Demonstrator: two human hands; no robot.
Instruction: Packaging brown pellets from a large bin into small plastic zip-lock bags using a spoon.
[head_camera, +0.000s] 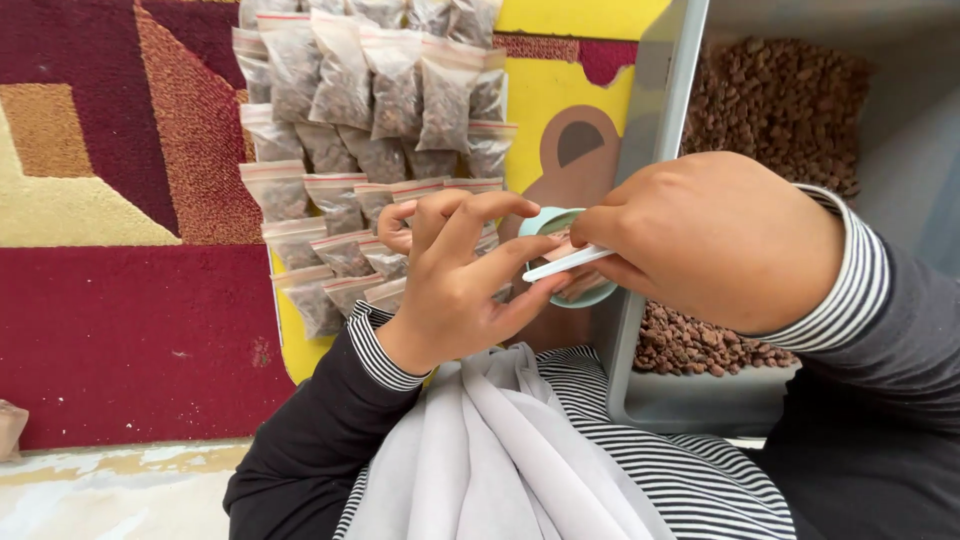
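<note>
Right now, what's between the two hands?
In the head view, a small teal scoop and the white-edged strip of a small clear bag sit between the left hand and the right hand, pinched by both.

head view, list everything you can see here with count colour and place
filled zip bags: many, clear with brown pellets inside, laid in overlapping rows on the mat, upper centre
brown pellets: a heap, in the grey bin
grey bin: one, right side
teal scoop: one, between the hands
small bag: one, clear with white strip, pinched at the scoop
patterned carpet: one, maroon, orange and cream, left
yellow mat: one, under the bags
left hand: centre, fingers on the small bag
right hand: centre right, over the scoop
</note>
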